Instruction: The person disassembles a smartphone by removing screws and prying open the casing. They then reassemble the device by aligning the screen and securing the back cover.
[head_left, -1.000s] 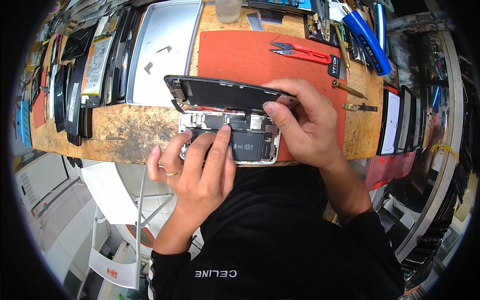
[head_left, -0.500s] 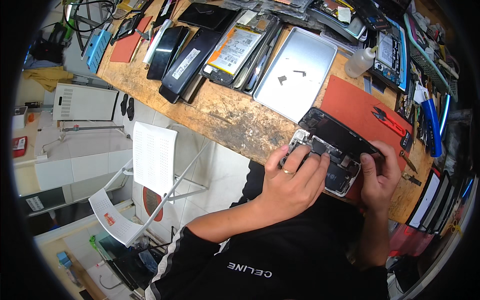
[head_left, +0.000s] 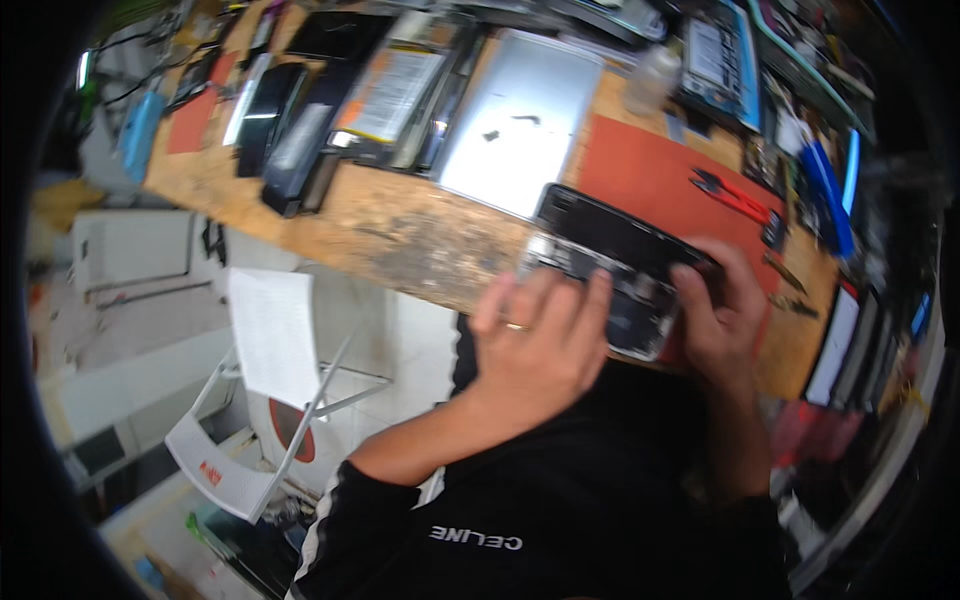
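Observation:
An opened smartphone lies at the near edge of the bench, its white-rimmed housing (head_left: 635, 325) showing inner parts and a dark battery. Its black screen panel (head_left: 620, 235) is folded up along the far side. My left hand (head_left: 545, 325), with a ring on one finger, grips the housing's left end; its fingertips rest over the inner parts and hide some of them. My right hand (head_left: 725, 300) pinches the right end of the screen panel between thumb and fingers. The picture is blurred, so small parts under my fingertips cannot be made out.
Beyond the phone lie a red mat (head_left: 640, 165) with red-handled cutters (head_left: 735, 195) and a silver tray (head_left: 480, 175) holding small dark pieces. A squeeze bottle (head_left: 652, 85) stands at the back. Several phones (head_left: 300, 140) line the left. A white folding chair (head_left: 272, 330) stands left of the bench.
The whole view has shifted, so the bench and my hands appear further left and slightly higher, with blur. Both hands keep their hold; one left fingertip looks more extended over the inner parts.

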